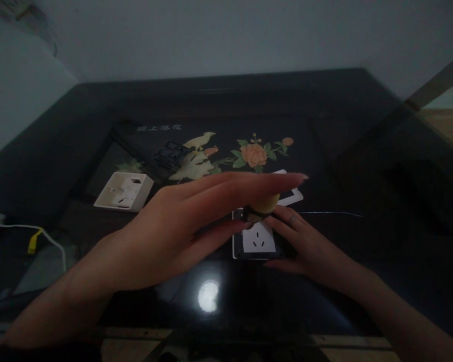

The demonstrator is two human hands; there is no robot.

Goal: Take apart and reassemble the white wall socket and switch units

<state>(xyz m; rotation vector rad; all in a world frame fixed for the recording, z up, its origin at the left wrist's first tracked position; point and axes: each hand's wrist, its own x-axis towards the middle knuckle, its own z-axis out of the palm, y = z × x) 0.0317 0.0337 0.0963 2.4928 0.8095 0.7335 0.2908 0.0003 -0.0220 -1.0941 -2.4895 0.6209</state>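
Observation:
A wall socket with a white face and dark surround sits on the glossy dark table. My right hand grips it along its right side, fingers at the upper edge and thumb at the lower. Above the socket, my left hand holds what looks like a screwdriver by its yellow and black handle, between the thumb and the straight fingers. The screwdriver's shaft and tip are hidden. Just behind my hands lies a white cover frame, partly covered by my left fingers.
A white open mounting box lies to the left, with a black plastic socket part beyond it. A thin line, perhaps a wire, stretches to the right. At far left is a white cable with a yellow tag.

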